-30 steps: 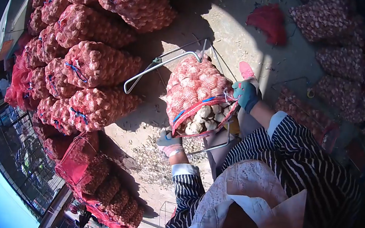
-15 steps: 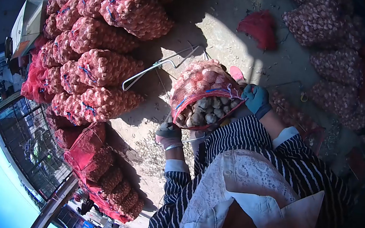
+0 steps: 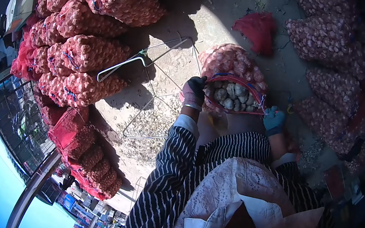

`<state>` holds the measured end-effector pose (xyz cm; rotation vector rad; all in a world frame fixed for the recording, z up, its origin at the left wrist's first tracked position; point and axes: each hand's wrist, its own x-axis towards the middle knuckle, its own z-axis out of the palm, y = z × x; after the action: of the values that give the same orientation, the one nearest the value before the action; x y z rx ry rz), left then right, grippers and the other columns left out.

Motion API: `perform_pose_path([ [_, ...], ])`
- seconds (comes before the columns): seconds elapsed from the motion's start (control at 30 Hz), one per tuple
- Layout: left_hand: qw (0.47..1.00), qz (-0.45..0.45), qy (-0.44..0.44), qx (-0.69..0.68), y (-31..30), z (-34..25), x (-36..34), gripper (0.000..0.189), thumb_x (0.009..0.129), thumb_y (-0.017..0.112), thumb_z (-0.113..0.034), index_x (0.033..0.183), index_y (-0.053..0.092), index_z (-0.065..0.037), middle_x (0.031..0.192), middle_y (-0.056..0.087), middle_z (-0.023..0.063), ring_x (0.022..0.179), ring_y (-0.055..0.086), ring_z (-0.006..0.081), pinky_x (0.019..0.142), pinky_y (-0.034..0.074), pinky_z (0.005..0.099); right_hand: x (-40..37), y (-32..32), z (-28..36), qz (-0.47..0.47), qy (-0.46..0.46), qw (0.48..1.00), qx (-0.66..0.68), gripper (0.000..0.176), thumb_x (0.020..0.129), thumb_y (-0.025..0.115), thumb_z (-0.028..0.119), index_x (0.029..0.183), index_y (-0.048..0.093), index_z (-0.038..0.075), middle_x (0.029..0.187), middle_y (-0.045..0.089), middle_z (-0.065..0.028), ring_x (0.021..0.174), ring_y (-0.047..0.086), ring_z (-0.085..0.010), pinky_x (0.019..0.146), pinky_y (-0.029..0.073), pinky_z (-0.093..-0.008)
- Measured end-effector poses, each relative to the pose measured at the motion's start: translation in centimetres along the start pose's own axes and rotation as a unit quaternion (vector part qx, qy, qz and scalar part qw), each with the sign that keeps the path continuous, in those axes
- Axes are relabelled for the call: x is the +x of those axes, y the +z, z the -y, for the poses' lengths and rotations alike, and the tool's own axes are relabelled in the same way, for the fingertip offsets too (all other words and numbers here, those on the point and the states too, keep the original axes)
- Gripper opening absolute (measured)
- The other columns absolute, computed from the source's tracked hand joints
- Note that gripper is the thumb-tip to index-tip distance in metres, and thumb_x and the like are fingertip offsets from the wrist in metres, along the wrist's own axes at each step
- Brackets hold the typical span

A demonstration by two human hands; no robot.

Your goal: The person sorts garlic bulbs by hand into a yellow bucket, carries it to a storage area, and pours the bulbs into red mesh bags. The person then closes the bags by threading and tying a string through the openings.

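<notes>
A red mesh sack filled with garlic stands in front of my legs with its mouth open towards me. Pale garlic bulbs show inside the mouth, and a blue cord runs along the rim. My left hand, in a dark and pink glove, is closed on the left side of the rim. On the right, my right hand, in a teal glove, pinches the rim close to a knotted white and blue string.
Full garlic sacks are stacked at left, with more sacks at right. A metal frame stand sits left of the open sack. A red mesh bag lies on the floor beyond, and garlic skins litter the ground.
The sack's mouth has swung from slanting to nearly level. My left hand has moved up and right with its edge; my right hand has moved down and right. The view has shifted too.
</notes>
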<state>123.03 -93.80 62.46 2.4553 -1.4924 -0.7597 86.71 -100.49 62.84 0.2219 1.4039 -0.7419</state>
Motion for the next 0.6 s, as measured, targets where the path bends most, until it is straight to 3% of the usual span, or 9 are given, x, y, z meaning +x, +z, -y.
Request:
perform_pose_path([
  [0.07,0.983,0.088,-0.089,-0.132,-0.7,-3.7,2.5,0.019,0.088,0.058,-0.025,0.083,0.067,-0.009,0.075,0.066,0.0098,0.066,0.064,0.0278,0.056,0.050,0.0355,2.9,-1.4,1.0,-0.106,-0.055,0.991,0.059,0.014,0.076,0.042,0.008,0.070,0.054,0.011,0.066,0.051,-0.0026,0.064,0.047,-0.0218,0.056,0.035,-0.0352],
  [0.13,0.945,0.040,0.003,-0.324,2.3,-4.2,3.8,0.017,0.090,0.056,-0.018,0.085,0.067,-0.006,0.079,0.065,0.0089,0.066,0.064,0.0245,0.058,0.052,0.0350,3.9,-2.0,2.8,-0.103,-0.047,0.993,-0.029,0.014,0.078,0.041,0.008,0.072,0.054,0.010,0.066,0.050,-0.0021,0.061,0.045,-0.0206,0.053,0.034,-0.0317],
  [0.17,0.817,0.180,-0.127,-0.534,2.8,-4.0,4.3,0.018,0.091,0.056,-0.013,0.101,0.066,-0.002,0.095,0.067,0.0100,0.080,0.066,0.0195,0.072,0.053,0.0311,4.2,-2.3,3.2,-0.104,-0.042,0.993,-0.039,0.014,0.078,0.041,0.008,0.072,0.054,0.010,0.066,0.050,-0.0021,0.061,0.045,-0.0206,0.053,0.034,-0.0317],
  [0.3,0.720,0.073,-0.190,-0.663,1.5,-2.6,-0.6,0.040,0.093,0.055,-0.012,0.131,0.050,0.000,0.126,0.058,0.0120,0.117,0.054,0.0198,0.099,0.042,0.0282,6.5,-3.0,3.8,-0.027,-0.046,0.992,-0.118,0.013,0.079,0.043,0.009,0.071,0.053,0.010,0.066,0.050,-0.0023,0.055,0.041,-0.0174,0.052,0.033,-0.0284],
  [0.33,0.769,0.025,-0.207,-0.604,1.5,0.1,-2.8,0.041,0.092,0.056,-0.012,0.130,0.050,0.001,0.129,0.056,0.0127,0.119,0.052,0.0200,0.099,0.041,0.0305,8.1,-4.0,4.1,0.087,-0.005,0.990,-0.110,0.013,0.079,0.043,0.009,0.071,0.054,0.010,0.065,0.049,-0.0019,0.054,0.040,-0.0161,0.052,0.033,-0.0282],
  [0.37,0.892,-0.046,-0.187,-0.409,0.8,3.3,-5.2,0.048,0.089,0.061,-0.018,0.133,0.048,-0.002,0.133,0.052,0.0154,0.124,0.048,0.0252,0.103,0.038,0.0361,9.2,-3.9,4.5,0.204,0.035,0.973,-0.101,0.013,0.079,0.042,0.009,0.071,0.054,0.009,0.064,0.049,-0.0016,0.052,0.039,-0.0148,0.051,0.033,-0.0280],
  [0.43,0.940,-0.164,-0.298,-0.016,-4.2,7.2,-10.4,0.066,0.077,0.069,-0.032,0.134,0.045,-0.010,0.132,0.047,0.0225,0.123,0.043,0.0387,0.105,0.032,0.0459,8.1,-0.6,4.2,0.149,0.022,0.971,-0.184,0.014,0.079,0.042,0.009,0.072,0.054,0.009,0.063,0.048,-0.0008,0.050,0.039,-0.0142,0.051,0.033,-0.0279],
  [0.53,0.764,-0.339,-0.546,0.053,-5.6,14.9,-19.1,0.071,0.074,0.069,-0.032,0.135,0.042,-0.008,0.128,0.048,0.0198,0.116,0.047,0.0388,0.098,0.038,0.0478,7.1,2.4,4.6,0.094,-0.007,0.950,-0.297,0.014,0.081,0.044,0.008,0.071,0.054,0.010,0.059,0.045,0.0009,0.047,0.037,-0.0128,0.050,0.034,-0.0272],
  [0.6,0.522,-0.392,-0.753,-0.080,-4.5,19.1,-22.9,0.070,0.077,0.070,-0.037,0.135,0.042,-0.009,0.127,0.049,0.0183,0.117,0.047,0.0346,0.096,0.040,0.0468,6.8,3.4,4.3,0.107,-0.014,0.936,-0.334,0.014,0.082,0.046,0.008,0.070,0.053,0.011,0.058,0.043,0.0018,0.046,0.036,-0.0121,0.050,0.034,-0.0265],
])
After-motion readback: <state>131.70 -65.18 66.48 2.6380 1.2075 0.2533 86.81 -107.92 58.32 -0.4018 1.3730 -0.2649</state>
